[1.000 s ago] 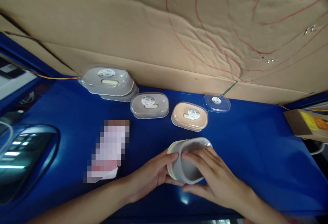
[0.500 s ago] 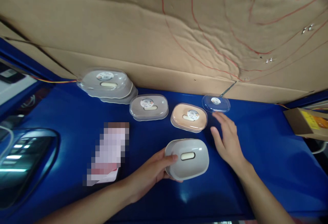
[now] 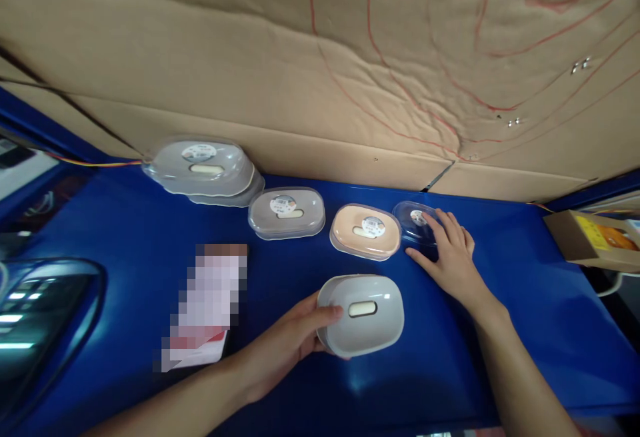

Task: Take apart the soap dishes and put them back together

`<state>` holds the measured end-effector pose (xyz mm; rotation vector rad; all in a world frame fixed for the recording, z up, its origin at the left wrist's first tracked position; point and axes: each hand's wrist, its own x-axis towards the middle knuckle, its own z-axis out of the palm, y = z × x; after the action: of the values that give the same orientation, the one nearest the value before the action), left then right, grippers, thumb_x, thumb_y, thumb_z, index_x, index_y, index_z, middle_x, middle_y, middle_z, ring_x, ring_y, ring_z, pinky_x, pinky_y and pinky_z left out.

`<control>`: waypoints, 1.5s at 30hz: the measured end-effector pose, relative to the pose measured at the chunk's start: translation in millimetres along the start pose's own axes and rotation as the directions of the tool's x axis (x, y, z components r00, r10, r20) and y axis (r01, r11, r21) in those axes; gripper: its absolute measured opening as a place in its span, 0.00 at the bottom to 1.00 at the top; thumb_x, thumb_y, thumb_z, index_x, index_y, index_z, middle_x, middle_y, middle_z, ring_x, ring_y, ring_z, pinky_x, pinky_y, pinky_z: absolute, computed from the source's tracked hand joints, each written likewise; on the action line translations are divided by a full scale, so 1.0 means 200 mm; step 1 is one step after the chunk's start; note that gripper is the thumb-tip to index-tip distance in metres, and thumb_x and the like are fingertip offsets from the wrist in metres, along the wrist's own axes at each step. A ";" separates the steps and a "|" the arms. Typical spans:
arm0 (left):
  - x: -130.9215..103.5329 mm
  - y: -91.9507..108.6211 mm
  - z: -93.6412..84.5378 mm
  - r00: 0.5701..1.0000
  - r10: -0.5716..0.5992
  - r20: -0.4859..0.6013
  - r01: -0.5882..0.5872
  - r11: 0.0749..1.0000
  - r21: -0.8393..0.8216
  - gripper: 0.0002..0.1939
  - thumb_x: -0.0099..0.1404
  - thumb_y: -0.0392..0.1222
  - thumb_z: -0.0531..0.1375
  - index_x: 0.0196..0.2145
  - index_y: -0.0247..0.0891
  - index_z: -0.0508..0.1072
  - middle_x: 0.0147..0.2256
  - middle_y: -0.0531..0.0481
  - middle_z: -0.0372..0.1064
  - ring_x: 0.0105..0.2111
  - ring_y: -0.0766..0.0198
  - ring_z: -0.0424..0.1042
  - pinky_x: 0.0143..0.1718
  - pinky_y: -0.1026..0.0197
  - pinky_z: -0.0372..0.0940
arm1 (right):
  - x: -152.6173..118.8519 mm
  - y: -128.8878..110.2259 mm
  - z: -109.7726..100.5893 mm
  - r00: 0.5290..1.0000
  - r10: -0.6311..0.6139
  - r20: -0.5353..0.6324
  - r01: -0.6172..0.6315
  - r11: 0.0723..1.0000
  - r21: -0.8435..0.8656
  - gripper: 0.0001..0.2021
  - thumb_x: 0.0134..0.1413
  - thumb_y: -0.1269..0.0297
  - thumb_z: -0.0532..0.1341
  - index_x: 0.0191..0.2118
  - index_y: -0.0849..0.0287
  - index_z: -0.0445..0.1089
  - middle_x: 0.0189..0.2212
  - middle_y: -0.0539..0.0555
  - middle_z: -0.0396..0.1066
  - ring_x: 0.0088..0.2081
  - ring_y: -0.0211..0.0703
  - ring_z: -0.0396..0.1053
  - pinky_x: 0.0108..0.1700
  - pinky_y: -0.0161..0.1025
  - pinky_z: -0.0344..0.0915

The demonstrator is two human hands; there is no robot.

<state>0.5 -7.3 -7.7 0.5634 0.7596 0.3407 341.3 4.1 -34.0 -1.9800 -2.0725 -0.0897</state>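
Observation:
My left hand [image 3: 305, 327] grips a grey oval box [image 3: 376, 330] by its left side, thumb on top and fingers beneath. A pale oblong piece shows in a slot in its top. My right hand [image 3: 453, 257] is spread over a clear lid [image 3: 415, 224] with a round label, fingertips at its right part. Left of that lid lies a peach box [image 3: 345, 227] under a clear cover. A covered grey box [image 3: 313, 217] sits further left.
Larger stacked grey boxes [image 3: 227, 177] stand at the back left. A blurred-out phone-like object [image 3: 210, 304] lies left of my left hand. Cardboard [image 3: 225, 64] forms the back wall. A small carton [image 3: 570, 237] is at the right, a dark glossy device [image 3: 45, 330] at the left.
My right hand has moved forward onto the clear lid, whose near edge has swung slightly toward me. My left hand keeps its hold on the grey box. The view has shifted slightly.

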 end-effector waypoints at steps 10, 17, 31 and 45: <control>0.01 0.01 -0.02 1.000 0.026 -0.012 -0.027 0.998 -0.058 0.26 0.71 0.52 0.63 0.61 0.36 0.73 0.56 0.36 0.76 0.49 0.48 0.76 0.46 0.48 0.76 | -0.01 0.14 -0.07 0.993 0.103 0.058 -0.110 0.984 0.136 0.36 0.59 0.35 0.65 0.65 0.52 0.64 0.56 0.63 0.67 0.54 0.62 0.73 0.56 0.62 0.72; 0.01 0.01 -0.02 0.997 0.074 -0.011 -0.074 0.994 -0.078 0.27 0.73 0.54 0.61 0.64 0.40 0.71 0.56 0.37 0.75 0.50 0.47 0.76 0.45 0.48 0.75 | -0.03 -0.08 -0.17 0.985 -0.095 -0.143 0.136 0.941 0.309 0.36 0.63 0.41 0.65 0.69 0.51 0.60 0.59 0.64 0.65 0.61 0.66 0.67 0.59 0.63 0.71; 0.02 0.02 -0.02 0.992 0.126 -0.017 -0.126 0.992 0.009 0.33 0.71 0.63 0.61 0.65 0.40 0.69 0.54 0.38 0.76 0.47 0.51 0.76 0.43 0.53 0.73 | -0.16 -0.41 -0.11 0.858 -0.514 -0.008 0.469 0.776 0.422 0.40 0.63 0.41 0.66 0.73 0.51 0.55 0.61 0.64 0.64 0.66 0.64 0.65 0.62 0.59 0.71; 0.02 0.03 0.00 0.970 0.241 0.038 -0.244 0.961 0.128 0.40 0.60 0.61 0.73 0.64 0.44 0.69 0.59 0.40 0.74 0.55 0.46 0.74 0.49 0.53 0.71 | -0.20 -0.40 -0.10 0.864 -0.498 0.075 0.399 0.767 0.503 0.40 0.62 0.42 0.67 0.73 0.50 0.53 0.65 0.64 0.56 0.71 0.65 0.57 0.66 0.59 0.69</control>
<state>1.9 0.3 -6.2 0.7874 0.6955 0.5126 266.3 -43.7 -12.5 -1.2139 -2.3729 0.5056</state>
